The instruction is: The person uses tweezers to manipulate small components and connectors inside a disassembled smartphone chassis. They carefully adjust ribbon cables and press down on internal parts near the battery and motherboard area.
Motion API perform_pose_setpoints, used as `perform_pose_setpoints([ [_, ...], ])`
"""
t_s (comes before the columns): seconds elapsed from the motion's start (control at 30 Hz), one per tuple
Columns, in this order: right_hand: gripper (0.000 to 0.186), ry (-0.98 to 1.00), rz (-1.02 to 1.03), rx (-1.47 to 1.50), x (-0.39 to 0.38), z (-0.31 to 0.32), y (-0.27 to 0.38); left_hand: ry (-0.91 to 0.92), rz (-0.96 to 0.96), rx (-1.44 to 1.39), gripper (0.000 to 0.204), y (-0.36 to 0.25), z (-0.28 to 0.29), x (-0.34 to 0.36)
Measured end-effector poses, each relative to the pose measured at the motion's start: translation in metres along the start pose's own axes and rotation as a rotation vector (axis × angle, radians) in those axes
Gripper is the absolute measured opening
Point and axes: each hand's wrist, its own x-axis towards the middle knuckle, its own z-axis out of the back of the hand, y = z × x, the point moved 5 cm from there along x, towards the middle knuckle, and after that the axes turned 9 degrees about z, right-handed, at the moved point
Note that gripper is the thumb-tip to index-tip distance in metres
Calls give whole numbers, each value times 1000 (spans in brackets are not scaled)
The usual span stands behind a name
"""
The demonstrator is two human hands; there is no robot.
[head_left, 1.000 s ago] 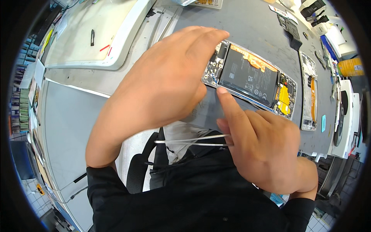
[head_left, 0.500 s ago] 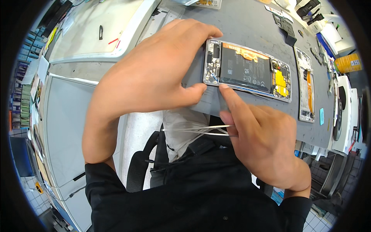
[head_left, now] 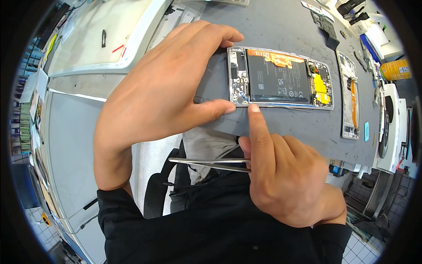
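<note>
An opened phone [head_left: 278,79], showing its black battery, orange flex cables and yellow film, lies on the grey work mat [head_left: 299,127]. My left hand [head_left: 160,83] arches beside the phone's left end with thumb and fingers apart, their tips by its two left corners; whether they touch is unclear. The index fingertip of my right hand [head_left: 285,180] rests at the phone's lower edge near that end. The other fingers are curled round metal tweezers [head_left: 206,162], which point leftward over my lap.
A second phone frame [head_left: 349,97] lies at the right, with a black part [head_left: 327,33] behind it. A cream tray [head_left: 90,48] stands at upper left. Tools [head_left: 376,83], a yellow container [head_left: 395,70] and white equipment [head_left: 387,154] line the right side.
The phone appears further left and more level than a second ago. My left hand's fingers have loosened from its corner. My right hand has shifted slightly left, still with the tweezers.
</note>
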Motion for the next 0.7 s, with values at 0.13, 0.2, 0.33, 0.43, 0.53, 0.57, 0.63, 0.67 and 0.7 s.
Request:
perform_pose_setpoints([
  [0.13,40,37,49,-114,2,-1,5,-2,5,6,87,-2,0,0],
  [0.2,41,20,64,-89,-1,-2,0,11,52,-22,86,-2,-2,0],
  [0.33,43,-24,38,5,-6,1,-10,-2,75,5,84,-2,-6,-1],
  [0.43,45,-18,32,55,-6,3,-13,-27,86,-11,82,-4,-6,-2],
  [0.53,47,9,7,86,-8,3,-19,26,110,2,81,-4,-7,0],
  [0.57,47,11,1,83,-9,3,-21,30,110,-1,81,-4,-8,0],
  [0.63,48,10,-6,81,-12,5,-23,36,113,-1,80,-5,-7,-1],
  [0.67,49,6,-11,83,-13,5,-24,32,116,0,80,-5,-6,-2],
  [0.7,49,5,-18,82,-13,4,-25,28,117,-3,80,-5,-7,-2],
])
